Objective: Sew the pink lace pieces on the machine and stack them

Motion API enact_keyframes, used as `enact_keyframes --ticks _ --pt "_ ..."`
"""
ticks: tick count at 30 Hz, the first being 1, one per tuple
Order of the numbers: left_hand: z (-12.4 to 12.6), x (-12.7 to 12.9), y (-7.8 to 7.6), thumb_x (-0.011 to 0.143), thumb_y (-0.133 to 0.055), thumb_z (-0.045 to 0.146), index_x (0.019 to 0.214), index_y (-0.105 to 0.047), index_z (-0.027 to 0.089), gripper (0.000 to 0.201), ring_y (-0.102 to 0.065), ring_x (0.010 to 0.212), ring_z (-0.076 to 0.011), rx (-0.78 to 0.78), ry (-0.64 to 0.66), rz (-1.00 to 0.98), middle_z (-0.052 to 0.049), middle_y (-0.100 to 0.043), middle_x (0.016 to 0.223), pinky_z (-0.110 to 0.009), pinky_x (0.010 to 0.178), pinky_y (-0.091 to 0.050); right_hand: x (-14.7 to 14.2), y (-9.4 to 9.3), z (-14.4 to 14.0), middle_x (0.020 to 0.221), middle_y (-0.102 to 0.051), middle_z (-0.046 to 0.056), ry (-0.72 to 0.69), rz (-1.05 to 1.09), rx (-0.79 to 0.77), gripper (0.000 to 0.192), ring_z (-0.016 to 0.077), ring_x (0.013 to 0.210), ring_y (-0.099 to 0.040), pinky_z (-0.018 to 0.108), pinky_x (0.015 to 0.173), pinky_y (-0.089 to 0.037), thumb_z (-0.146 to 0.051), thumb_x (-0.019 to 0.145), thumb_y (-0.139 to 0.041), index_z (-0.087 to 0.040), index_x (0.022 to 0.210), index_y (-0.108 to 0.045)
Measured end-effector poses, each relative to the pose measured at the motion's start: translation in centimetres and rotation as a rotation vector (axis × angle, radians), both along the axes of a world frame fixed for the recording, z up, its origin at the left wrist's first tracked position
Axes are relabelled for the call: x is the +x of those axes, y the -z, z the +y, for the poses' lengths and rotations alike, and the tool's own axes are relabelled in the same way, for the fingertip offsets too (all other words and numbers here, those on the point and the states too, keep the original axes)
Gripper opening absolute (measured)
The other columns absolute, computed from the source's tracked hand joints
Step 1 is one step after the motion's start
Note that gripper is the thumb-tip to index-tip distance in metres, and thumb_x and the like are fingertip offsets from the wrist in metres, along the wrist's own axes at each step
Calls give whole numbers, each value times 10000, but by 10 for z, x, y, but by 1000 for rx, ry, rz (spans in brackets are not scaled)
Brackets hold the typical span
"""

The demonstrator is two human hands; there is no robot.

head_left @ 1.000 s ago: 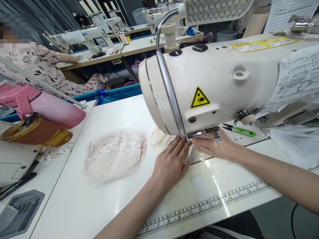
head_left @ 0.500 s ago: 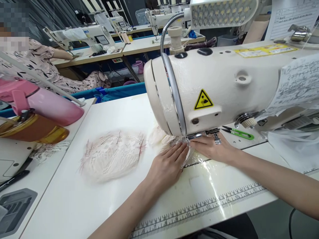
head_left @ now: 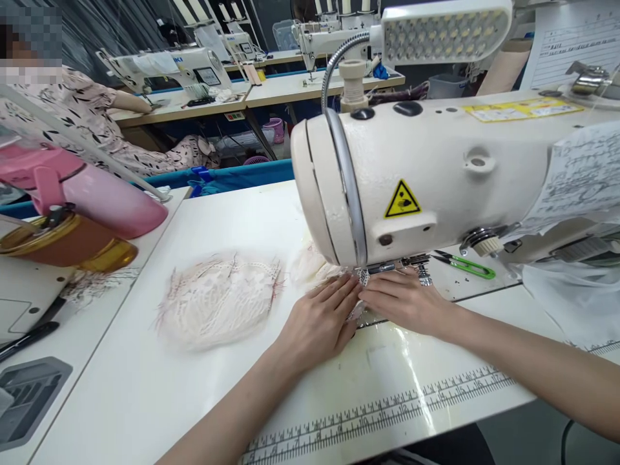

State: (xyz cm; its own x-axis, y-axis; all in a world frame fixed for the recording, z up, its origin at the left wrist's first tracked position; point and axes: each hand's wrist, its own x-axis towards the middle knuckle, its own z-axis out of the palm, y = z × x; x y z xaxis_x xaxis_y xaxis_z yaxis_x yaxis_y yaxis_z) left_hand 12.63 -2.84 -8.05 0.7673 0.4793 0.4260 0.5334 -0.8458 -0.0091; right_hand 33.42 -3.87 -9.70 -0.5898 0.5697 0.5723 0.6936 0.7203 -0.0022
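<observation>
Left hand: our left hand point(head_left: 317, 323) lies flat, fingers together and stretched out, pressing the lace piece point(head_left: 358, 303) to the table just left of the needle area at frame centre; nothing is gripped.
Right hand: our right hand point(head_left: 404, 300) lies flat too, palm down, fingertips meeting the left hand's under the machine head, pinning the same lace; it grasps nothing.
Lace piece: small, pale, mostly hidden under our fingers, at the presser foot point(head_left: 382, 266).
Sewing machine: cream head point(head_left: 426, 174) fills the upper right, a yellow warning sticker point(head_left: 402, 200) just above our fingers.
Handling note: we judge that fingertips should stay flat and beside the foot, never under it, feeding evenly from both sides.
Stack of lace: a rounded heap point(head_left: 217, 300) lies left of centre, apart from our left hand.
Scissors: green-handled snips point(head_left: 467, 266) rest right of the foot, near our right hand.
Edges: printed ruler point(head_left: 387, 413) marks the table's near edge; pink bottle point(head_left: 97, 197) sits far left.
Open room: bare tabletop point(head_left: 145, 394) at lower left.
</observation>
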Motion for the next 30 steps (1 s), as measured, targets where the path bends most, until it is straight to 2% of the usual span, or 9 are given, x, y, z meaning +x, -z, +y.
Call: enact_keyframes --ticks 6,18,23,30 --pt "1 -1 3 870 -483 218 1193 -606 73 374 -606 1136 -256 -5 6 -5 -131 -635 1223 -407 948 -540 -1 2 -1 883 -690 -39 -61 -9 -21 176 113 927 -586 280 831 -377 -64 863 -514 -197 887 -627" --pt "0 2 3 843 -473 194 1217 -588 87 406 -599 1148 -257 -22 -48 54 -133 -600 1277 -406 956 -528 2 0 -1 873 -684 -5 -24 -22 -58 253 127 875 -578 281 819 -391 -62 884 -452 -216 861 -652" --pt "-1 4 1 857 -480 213 1232 -582 109 403 -608 1134 -258 4 -75 56 -119 -615 1260 -400 928 -539 6 -2 0 882 -676 9 -42 -28 -82 264 133 854 -571 277 751 -404 -55 884 -429 -207 883 -644" --pt "-2 6 2 862 -487 234 1232 -587 106 404 -613 1122 -268 25 -93 53 -125 -624 1246 -403 914 -537 8 -6 0 894 -694 -19 19 -50 31 237 120 816 -575 281 634 -349 -17 825 -485 -195 869 -636"
